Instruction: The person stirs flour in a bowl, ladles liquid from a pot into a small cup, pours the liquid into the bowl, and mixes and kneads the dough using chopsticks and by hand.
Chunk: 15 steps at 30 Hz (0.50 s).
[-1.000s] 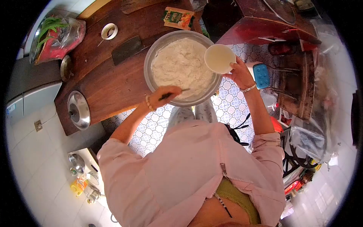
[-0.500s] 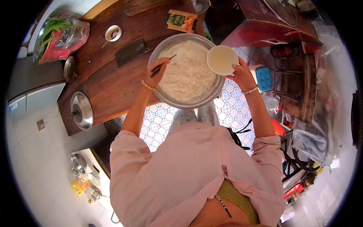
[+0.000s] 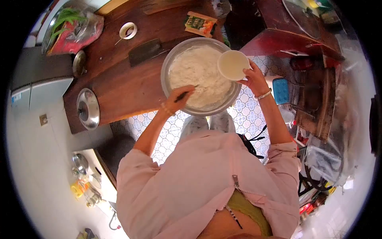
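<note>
A wide metal basin (image 3: 164, 73) holds a pale, lumpy mass of flour (image 3: 193, 63). My left hand (image 3: 175, 102) is over the basin's near left rim, closed round dark chopsticks (image 3: 182, 96); their tips reach into the flour. On the other side, my right hand (image 3: 256, 81) grips a white bowl (image 3: 220, 71) by its right edge, thumb on the rim. Cloudy, pale liquid lies inside this bowl, which is held over the basin's right side. Whether any of it is pouring out cannot be made out.
The basin stands at the end of a brown wooden table (image 3: 115, 95). On the table are a cleaver-like dark blade (image 3: 144, 52), a roll of tape (image 3: 124, 32), a printed packet (image 3: 200, 24), a metal lid (image 3: 88, 109) and a bagged bundle of greens (image 3: 73, 36).
My left hand with the chopsticks has moved down and right, from the basin's left side to its near side. The bowl stays over the right rim. The view has shifted slightly.
</note>
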Tool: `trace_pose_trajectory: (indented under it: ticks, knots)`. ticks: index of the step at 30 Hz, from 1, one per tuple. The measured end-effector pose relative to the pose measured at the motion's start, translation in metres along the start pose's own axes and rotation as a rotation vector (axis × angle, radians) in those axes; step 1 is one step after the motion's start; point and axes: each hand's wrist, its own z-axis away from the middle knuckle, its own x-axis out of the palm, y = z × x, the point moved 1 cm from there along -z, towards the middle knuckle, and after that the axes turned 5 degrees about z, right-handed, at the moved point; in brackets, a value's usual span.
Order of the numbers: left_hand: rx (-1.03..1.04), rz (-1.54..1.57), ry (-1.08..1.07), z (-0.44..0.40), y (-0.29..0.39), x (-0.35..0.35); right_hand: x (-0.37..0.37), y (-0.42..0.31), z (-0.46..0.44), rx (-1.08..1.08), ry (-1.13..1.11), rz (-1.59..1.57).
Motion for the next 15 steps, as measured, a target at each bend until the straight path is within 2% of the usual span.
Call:
trace_pose_trajectory:
  ticks: [2, 3, 5, 6, 8, 9, 10, 12, 13, 15]
  knots:
    - [-0.053, 0.119, 0.4, 0.025, -0.006, -0.016, 0.009, -0.006, -0.001, 0.022, -0.012, 0.046]
    - [-0.057, 0.112, 0.425, 0.033, -0.013, -0.023, 0.013, -0.009, -0.004, 0.03, -0.006, 0.087]
    - [-0.058, -0.003, 0.669, 0.045, -0.036, -0.027, 0.018, -0.009, -0.012, 0.061, -0.076, 0.144]
    - [-0.064, -0.007, 0.695, 0.043, -0.051, -0.018, 0.02, -0.009, -0.017, 0.084, -0.124, 0.195]
    - [-0.021, 0.198, 0.962, 0.032, -0.08, 0.007, 0.027, -0.004, -0.029, 0.107, -0.178, 0.229]
    - [-0.127, 0.162, 0.936, 0.026, -0.086, 0.021, 0.031, -0.004, -0.035, 0.129, -0.222, 0.283]
    - [-0.133, 0.162, 0.962, 0.016, -0.077, 0.037, 0.035, -0.002, -0.04, 0.155, -0.267, 0.339]
    - [-0.048, 0.233, 0.845, 0.004, -0.055, 0.066, 0.048, 0.002, -0.052, 0.201, -0.314, 0.438]
    - [-0.056, 0.229, 0.878, 0.011, -0.042, 0.071, 0.055, 0.005, -0.056, 0.211, -0.366, 0.427]
    - [-0.278, 0.113, 0.647, 0.028, -0.013, 0.083, 0.07, 0.012, -0.067, 0.222, -0.447, 0.428]
